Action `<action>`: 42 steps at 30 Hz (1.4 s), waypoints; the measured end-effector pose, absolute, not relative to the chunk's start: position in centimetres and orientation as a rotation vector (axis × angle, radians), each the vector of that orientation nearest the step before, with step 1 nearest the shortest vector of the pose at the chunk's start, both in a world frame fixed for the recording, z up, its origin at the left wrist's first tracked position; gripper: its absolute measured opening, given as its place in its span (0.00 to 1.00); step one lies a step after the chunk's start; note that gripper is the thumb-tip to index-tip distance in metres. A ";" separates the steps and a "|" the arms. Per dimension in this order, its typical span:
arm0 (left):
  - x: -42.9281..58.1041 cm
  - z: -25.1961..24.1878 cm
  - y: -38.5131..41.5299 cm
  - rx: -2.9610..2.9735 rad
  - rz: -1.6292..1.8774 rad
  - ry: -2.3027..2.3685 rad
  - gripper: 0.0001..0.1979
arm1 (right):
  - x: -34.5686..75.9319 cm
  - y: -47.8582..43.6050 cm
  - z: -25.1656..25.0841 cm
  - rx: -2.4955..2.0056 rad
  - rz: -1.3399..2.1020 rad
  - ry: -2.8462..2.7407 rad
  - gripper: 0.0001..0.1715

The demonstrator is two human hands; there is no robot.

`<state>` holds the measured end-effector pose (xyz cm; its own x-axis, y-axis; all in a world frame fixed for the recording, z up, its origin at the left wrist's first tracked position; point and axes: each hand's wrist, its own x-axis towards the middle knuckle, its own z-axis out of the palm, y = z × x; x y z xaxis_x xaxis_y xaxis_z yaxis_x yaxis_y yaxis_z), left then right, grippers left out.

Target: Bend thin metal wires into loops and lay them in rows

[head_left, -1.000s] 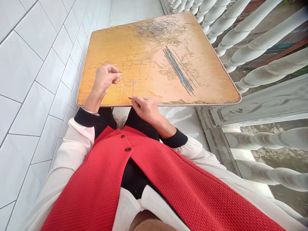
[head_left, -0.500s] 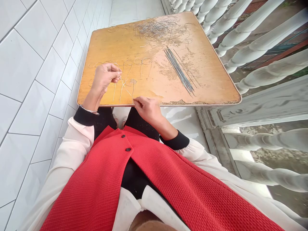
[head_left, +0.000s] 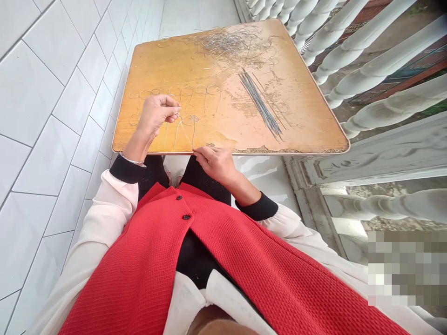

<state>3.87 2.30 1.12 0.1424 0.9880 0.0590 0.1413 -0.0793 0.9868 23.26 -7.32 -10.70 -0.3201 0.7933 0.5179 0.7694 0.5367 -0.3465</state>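
My left hand (head_left: pixel 159 114) hovers over the left part of the table, thumb and fingertips pinched on a thin pale wire (head_left: pixel 186 134). From there the wire slants down toward my right hand (head_left: pixel 217 164), which is closed in a pinch at the table's front edge. An upright wire with a small coiled top (head_left: pixel 194 119) also runs down to the right fingertips; which strand they grip is hard to tell. Behind the left hand lie several wires bent into loops (head_left: pixel 206 89). Part of that row is hidden by the hand.
On the worn wooden table (head_left: pixel 164 60) a bundle of straight grey wires (head_left: pixel 260 104) lies right of centre. A tangled heap of wire (head_left: pixel 226 42) is at the far edge. A white tiled wall (head_left: pixel 42 93) stands at left, a white balustrade (head_left: pixel 366 70) at right.
My left hand has shifted slightly right and down in the picture. The right hand has moved a little lower, still pinched at the table edge.
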 end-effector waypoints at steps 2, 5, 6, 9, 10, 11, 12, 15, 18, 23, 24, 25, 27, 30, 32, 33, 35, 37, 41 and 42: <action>3.7 1.2 2.4 1.421 1.116 1.166 0.14 | 23.6 -7.6 -11.0 -1.261 0.102 -2.113 0.19; 3.4 1.5 2.4 1.418 1.143 1.161 0.14 | 24.3 -7.9 -10.8 -1.331 0.312 -1.993 0.15; 3.4 1.5 2.4 1.418 1.134 1.162 0.15 | 24.5 -8.0 -10.4 -1.368 0.374 -1.898 0.15; 3.8 1.6 2.1 1.406 1.110 1.154 0.15 | 24.6 -7.8 -8.6 -1.399 0.355 -1.641 0.17; 4.0 1.6 1.9 1.404 1.101 1.147 0.15 | 24.3 -7.5 -7.9 -1.379 0.302 -1.626 0.17; 4.3 1.7 1.7 1.403 1.089 1.142 0.14 | 23.9 -7.2 -7.3 -1.355 0.263 -1.646 0.18; 4.5 1.7 1.5 1.404 1.078 1.139 0.14 | 23.4 -6.9 -6.8 -1.335 0.242 -1.682 0.19; 5.1 1.9 0.9 1.410 1.059 1.125 0.13 | 21.8 -5.8 -6.3 -1.332 0.216 -1.787 0.20; 5.2 1.7 0.6 1.409 1.076 1.102 0.13 | 20.8 -5.1 -6.8 -1.377 0.169 -1.822 0.20; 5.4 0.7 0.7 1.429 1.068 1.074 0.14 | 20.4 -5.3 -8.0 -1.403 0.131 -1.782 0.19; 5.5 0.5 0.7 1.427 1.066 1.068 0.13 | 20.4 -5.4 -8.1 -1.399 0.168 -1.757 0.19; 5.6 0.3 0.8 1.418 1.064 1.061 0.13 | 20.5 -5.5 -8.2 -1.392 0.227 -1.731 0.19; 5.6 0.1 1.0 1.400 1.058 1.049 0.12 | 20.6 -5.7 -8.3 -1.361 0.396 -1.684 0.20; 5.7 0.2 1.0 1.387 1.049 1.049 0.10 | 21.1 -5.8 -7.9 -1.286 0.628 -1.625 0.24; 5.7 0.4 0.9 1.391 1.040 1.045 0.10 | 21.5 -5.7 -7.3 -1.234 0.710 -1.578 0.28; 5.8 0.5 0.8 1.396 1.032 1.039 0.10 | 21.6 -5.6 -7.1 -1.211 0.744 -1.553 0.31; 5.8 0.7 0.5 1.407 1.004 1.029 0.09 | 21.8 -5.3 -6.6 -1.170 0.820 -1.509 0.34; 5.9 0.9 0.3 1.415 0.973 1.032 0.10 | 21.7 -4.9 -6.5 -1.155 0.868 -1.486 0.35; 6.1 0.9 0.0 1.430 0.956 1.042 0.11 | 21.3 -4.6 -6.9 -1.209 0.675 -1.513 0.26; 6.1 0.9 0.0 1.430 0.966 1.042 0.11 | 21.2 -4.6 -7.1 -1.229 0.593 -1.536 0.23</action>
